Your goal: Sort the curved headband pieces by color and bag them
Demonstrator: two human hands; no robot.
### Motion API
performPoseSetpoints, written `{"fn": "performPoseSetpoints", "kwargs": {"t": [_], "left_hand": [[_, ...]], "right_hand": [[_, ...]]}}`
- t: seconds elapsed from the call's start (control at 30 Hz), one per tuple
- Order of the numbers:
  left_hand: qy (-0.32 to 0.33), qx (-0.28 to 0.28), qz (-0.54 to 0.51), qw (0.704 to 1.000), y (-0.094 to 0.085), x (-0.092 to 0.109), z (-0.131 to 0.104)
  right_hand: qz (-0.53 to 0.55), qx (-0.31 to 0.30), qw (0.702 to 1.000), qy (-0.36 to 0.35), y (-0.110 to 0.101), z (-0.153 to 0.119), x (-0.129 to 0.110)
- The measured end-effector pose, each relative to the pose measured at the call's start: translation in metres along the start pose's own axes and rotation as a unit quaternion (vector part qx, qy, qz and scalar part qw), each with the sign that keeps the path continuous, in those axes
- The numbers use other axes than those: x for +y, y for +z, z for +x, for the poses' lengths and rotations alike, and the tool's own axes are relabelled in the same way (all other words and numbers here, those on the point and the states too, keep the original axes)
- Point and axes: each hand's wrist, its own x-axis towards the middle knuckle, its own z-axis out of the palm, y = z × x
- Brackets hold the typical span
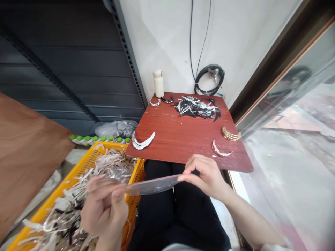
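Observation:
A clear, slightly curved plastic strip (155, 186) is stretched between my two hands above my lap. My left hand (104, 204) pinches its left end, beside the yellow crate. At the other end, the thumb and fingers of my right hand (205, 174) are closed on the strip, just in front of the table edge. On the red-brown table (180, 134) lie silver-white crescent strips (142, 142) at the left. Gold crescent strips (230, 134) and a single pale crescent piece (220, 150) lie at the right.
A heap of black and white strips (197, 106) covers the table's back, near a white cylinder (158, 83). Coiled black cable (196, 88) rests against the wall. At my left, a yellow crate (85, 163) is full of scrap strips, with green-capped bottles (87, 139) behind it.

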Motion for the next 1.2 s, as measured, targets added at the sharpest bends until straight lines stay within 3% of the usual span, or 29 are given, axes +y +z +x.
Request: {"fn": "performPoseSetpoints", "kwargs": {"t": [0.17,0.3,0.37,0.47,0.5,0.6,0.73,0.83,0.93,1.0,1.1,1.2], "left_hand": [[0.011,-0.039,0.023,0.999,-0.024,-0.01,-0.008],[-0.008,-0.104,0.073,0.992,-0.058,-0.017,-0.019],[-0.051,-0.097,0.134,0.985,-0.084,-0.021,-0.024],[-0.176,0.022,0.252,0.951,-0.142,-0.03,-0.033],[-0.211,0.075,0.287,0.931,-0.167,-0.032,-0.038],[-0.286,0.159,0.389,0.861,-0.247,-0.033,-0.062],[-0.382,0.188,0.493,0.759,-0.338,-0.021,-0.12],[-0.437,0.2,0.545,0.687,-0.378,-0.01,-0.174],[-0.49,0.203,0.58,0.619,-0.396,0.005,-0.228],[-0.535,0.188,0.584,0.58,-0.395,0.015,-0.261],[-0.602,0.144,0.567,0.544,-0.376,0.027,-0.306],[-0.642,0.079,0.536,0.542,-0.342,0.03,-0.336]], "right_hand": [[0.025,0.027,0.998,-0.043,0.025,-0.004,0.012],[0.083,-0.021,0.996,-0.027,0.055,-0.006,0.022],[0.118,-0.051,0.992,-0.022,0.073,-0.007,0.029],[0.159,-0.083,0.984,-0.004,0.097,-0.011,0.038],[0.166,-0.094,0.982,0.005,0.105,-0.012,0.04],[0.168,-0.132,0.977,0.02,0.123,-0.016,0.046],[0.153,-0.2,0.967,0.041,0.143,-0.02,0.052],[0.138,-0.235,0.961,0.051,0.153,-0.023,0.057],[0.117,-0.248,0.96,0.06,0.158,-0.026,0.063],[0.103,-0.254,0.959,0.068,0.161,-0.028,0.067],[0.086,-0.264,0.957,0.078,0.164,-0.03,0.069],[0.08,-0.275,0.955,0.083,0.167,-0.032,0.07]]}}
